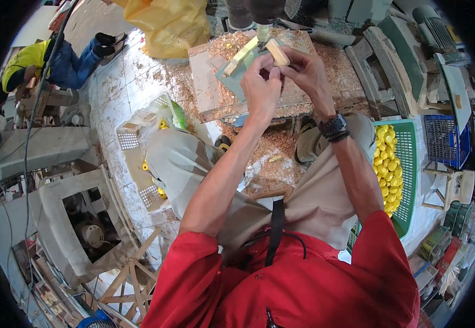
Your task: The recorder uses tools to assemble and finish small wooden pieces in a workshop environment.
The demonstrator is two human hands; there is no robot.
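A small pale wooden block (278, 53) is pinched between the fingertips of both my hands. My left hand (262, 87) grips it from the left, its thumb against the lower end. From the right, my right hand (309, 72) closes on the same end, a dark watch on its wrist. Just left of the block, a pale wooden strip (241, 57) lies aslant on a grey-green plate (232, 83). Beyond them, a machine's spindle (263, 31) points down at the shaving-strewn worktable (207, 68).
A green basket (407, 164) full of yellow round pieces (388, 169) stands by my right leg. Left of my legs is a white basket (130, 136) with a few yellow pieces. A yellow bag (172, 27) sits behind. Another person (29, 68) crouches far left. Machines stand on both sides.
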